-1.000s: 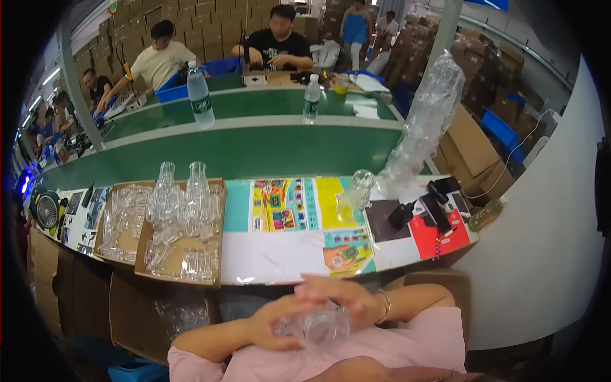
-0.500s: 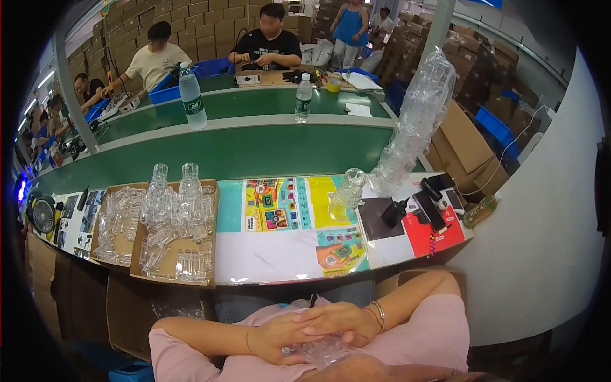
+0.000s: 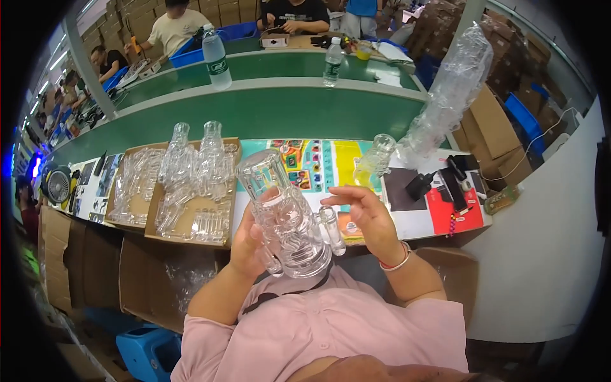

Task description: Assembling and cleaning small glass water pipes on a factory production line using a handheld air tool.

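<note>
My left hand (image 3: pixel 247 242) is wrapped round a clear glass vessel (image 3: pixel 294 235), held tilted above the table's near edge. This vessel has a wide cylinder at its upper end, a ridged middle and short tubes at its sides. My right hand (image 3: pixel 369 219) is off to the vessel's right, fingers stretched and apart, close to a side tube but holding nothing. A second clear glass piece (image 3: pixel 375 159) stands at the table's far right. To the left, two shallow cardboard trays (image 3: pixel 153 230) hold several glass tubes and larger glass vessels (image 3: pixel 210 162).
Tall clear wrapping (image 3: pixel 449 95) rises at the right. Black items (image 3: pixel 420 186) lie on a red sheet beside it. Two water bottles (image 3: pixel 217 60) stand on the ledge beyond the green panel. At the left are a small fan (image 3: pixel 58 186) and a blue stool (image 3: pixel 149 350). Co-workers sit opposite.
My hands were folded together low against me over clear glass. Now they are raised and apart, the left holding the vessel up. The head view has shifted, so the table appears higher.
</note>
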Demonstrator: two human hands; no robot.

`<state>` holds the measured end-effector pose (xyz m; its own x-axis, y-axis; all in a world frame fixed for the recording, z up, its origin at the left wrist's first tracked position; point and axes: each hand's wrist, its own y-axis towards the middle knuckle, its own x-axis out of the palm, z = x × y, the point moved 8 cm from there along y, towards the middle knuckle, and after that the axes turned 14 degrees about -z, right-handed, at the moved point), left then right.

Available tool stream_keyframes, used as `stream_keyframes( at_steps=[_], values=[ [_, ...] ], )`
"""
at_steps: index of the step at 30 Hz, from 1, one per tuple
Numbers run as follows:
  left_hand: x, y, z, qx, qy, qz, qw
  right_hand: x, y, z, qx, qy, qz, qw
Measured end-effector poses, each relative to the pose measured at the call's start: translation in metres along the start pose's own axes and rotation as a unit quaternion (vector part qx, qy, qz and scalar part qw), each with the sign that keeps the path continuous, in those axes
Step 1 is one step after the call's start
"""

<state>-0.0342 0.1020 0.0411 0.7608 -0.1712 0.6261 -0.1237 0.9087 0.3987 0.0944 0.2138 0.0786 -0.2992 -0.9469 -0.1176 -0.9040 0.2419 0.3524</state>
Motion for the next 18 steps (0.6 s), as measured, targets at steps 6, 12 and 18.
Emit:
stream_keyframes(
  at_steps=[6,12,18],
  values=[
    [0.0,-0.012,0.003,0.029,0.011,-0.009,0.999,0.024,0.002,-0.021,-0.057,-0.31,-0.017,0.949],
    [0.005,-0.022,0.013,0.059,0.131,-0.028,0.989,0.032,0.001,-0.027,-0.079,-0.333,-0.011,0.939],
    [0.024,-0.017,0.018,0.063,0.228,-0.152,0.96,0.033,0.004,-0.031,-0.098,-0.356,-0.012,0.929]
  ],
)
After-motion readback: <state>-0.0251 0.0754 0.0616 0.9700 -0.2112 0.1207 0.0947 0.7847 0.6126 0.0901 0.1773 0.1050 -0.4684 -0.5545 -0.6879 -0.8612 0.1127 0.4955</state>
